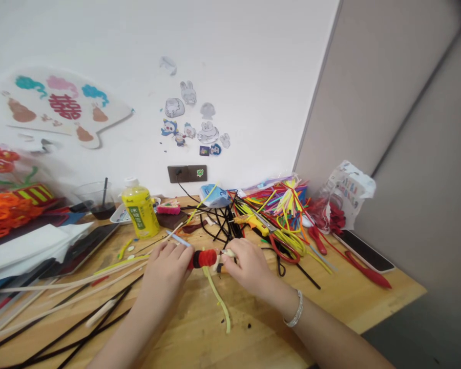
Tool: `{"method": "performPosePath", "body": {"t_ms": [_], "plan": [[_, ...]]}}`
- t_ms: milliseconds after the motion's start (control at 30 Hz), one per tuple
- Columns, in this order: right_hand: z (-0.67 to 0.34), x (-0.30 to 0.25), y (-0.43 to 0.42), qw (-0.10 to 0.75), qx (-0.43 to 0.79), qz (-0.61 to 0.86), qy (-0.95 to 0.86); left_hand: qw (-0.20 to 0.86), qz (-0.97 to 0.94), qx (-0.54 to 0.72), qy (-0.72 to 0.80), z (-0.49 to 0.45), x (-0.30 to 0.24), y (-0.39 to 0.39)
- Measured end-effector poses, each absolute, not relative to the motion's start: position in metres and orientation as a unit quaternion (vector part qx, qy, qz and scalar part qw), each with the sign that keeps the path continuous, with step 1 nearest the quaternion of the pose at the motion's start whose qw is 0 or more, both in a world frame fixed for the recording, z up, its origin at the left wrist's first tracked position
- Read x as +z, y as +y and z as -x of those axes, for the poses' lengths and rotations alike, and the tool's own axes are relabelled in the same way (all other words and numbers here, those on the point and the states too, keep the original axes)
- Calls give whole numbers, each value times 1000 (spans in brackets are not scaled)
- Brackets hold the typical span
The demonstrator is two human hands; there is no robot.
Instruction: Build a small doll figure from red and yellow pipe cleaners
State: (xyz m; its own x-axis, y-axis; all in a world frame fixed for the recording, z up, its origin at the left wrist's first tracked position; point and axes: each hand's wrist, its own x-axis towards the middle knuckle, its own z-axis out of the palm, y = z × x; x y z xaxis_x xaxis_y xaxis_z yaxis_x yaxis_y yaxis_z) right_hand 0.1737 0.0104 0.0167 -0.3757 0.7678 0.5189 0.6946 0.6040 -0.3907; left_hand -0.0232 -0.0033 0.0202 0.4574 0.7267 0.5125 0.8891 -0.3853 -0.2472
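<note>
My left hand (169,264) is closed around a fuzzy red and black pipe-cleaner figure (207,258), held sideways above the table. At the figure's right end, the fingers of my right hand (248,266) pinch a cream-coloured pipe-cleaner part (227,253); my fingers hide some of it. A pale yellow pipe cleaner (217,294) hangs or lies below the figure; I cannot tell whether it is attached. Just behind my left hand is a light blue stick-like tool (179,238).
Cream and black pipe cleaners (96,312) spread over the left of the wooden table (269,335). Behind stand a yellow drink bottle (140,210) and a cup (100,202). Scissors (284,248), a yellow glue gun (253,223), bundled pipe cleaners (288,200) and a phone (364,250) lie right.
</note>
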Motion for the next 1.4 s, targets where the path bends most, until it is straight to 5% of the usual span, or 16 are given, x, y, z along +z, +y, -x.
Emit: {"method": "performPosePath", "body": {"t_ms": [1400], "plan": [[-174,17,10,312,-11,446,-839,283,801,-158,-503,23,24,-5]]}}
